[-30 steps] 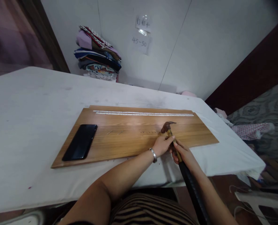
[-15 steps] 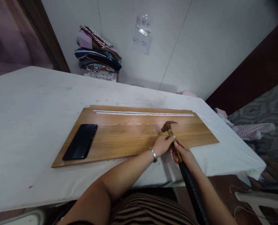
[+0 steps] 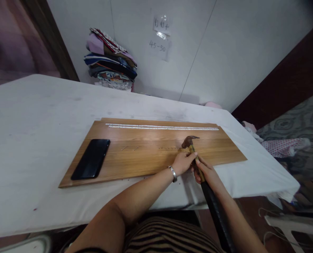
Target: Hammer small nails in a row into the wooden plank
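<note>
A claw hammer (image 3: 189, 141) with a rusty head and a long black grip slants over the right part of a wooden board (image 3: 146, 163). My right hand (image 3: 210, 177) is closed around its handle, partway along. Just below the head, my left hand (image 3: 183, 162) is closed at the handle too, its thumb lying on it; its other fingertips are hidden. A row of several small nails (image 3: 167, 148) shows in the board, left of the hammer head. Farther left lie two loose nails (image 3: 130, 148).
A black phone (image 3: 91, 159) lies on the board's left end. Two white measuring strips (image 3: 161, 127) run along its far side. The board rests on a white-covered table (image 3: 40, 133). Folded cloths (image 3: 111, 59) are stacked at the wall, and a white plastic chair (image 3: 293, 225) stands at the lower right.
</note>
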Motion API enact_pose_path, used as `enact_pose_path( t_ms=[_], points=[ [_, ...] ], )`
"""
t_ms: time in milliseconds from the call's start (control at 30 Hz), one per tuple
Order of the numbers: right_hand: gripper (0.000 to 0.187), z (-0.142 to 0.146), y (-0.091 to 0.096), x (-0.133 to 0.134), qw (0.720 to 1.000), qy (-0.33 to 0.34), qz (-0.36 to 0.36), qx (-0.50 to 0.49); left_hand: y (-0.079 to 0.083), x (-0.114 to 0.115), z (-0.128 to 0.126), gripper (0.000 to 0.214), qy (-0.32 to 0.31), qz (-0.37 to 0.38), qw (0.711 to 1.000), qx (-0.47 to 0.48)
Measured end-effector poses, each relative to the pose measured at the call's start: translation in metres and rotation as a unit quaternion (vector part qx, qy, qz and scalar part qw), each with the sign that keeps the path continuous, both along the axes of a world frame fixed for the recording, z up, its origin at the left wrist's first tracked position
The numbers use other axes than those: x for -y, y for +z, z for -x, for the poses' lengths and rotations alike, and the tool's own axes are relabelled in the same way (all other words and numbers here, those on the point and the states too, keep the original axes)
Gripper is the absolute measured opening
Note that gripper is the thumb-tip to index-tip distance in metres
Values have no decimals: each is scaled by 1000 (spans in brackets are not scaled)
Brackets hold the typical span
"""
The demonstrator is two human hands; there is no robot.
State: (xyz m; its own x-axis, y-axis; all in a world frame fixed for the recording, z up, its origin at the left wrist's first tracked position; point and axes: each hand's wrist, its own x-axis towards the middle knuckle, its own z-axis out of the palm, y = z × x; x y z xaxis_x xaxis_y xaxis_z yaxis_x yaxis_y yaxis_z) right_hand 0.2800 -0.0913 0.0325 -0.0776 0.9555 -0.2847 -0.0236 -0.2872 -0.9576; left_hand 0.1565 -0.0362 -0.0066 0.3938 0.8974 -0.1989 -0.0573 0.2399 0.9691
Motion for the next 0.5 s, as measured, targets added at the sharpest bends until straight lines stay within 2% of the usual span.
enact_pose_path(
  t_ms=[167, 500],
  points=[
    [71, -2, -3, -1, 1000, 7, 9, -11, -2, 0, 0, 51, 1, -7, 1000, 11],
    [70, -3, -2, -2, 1000, 8, 6, -6, 0, 1, 0, 53, 1, -1, 1000, 18]
  ],
)
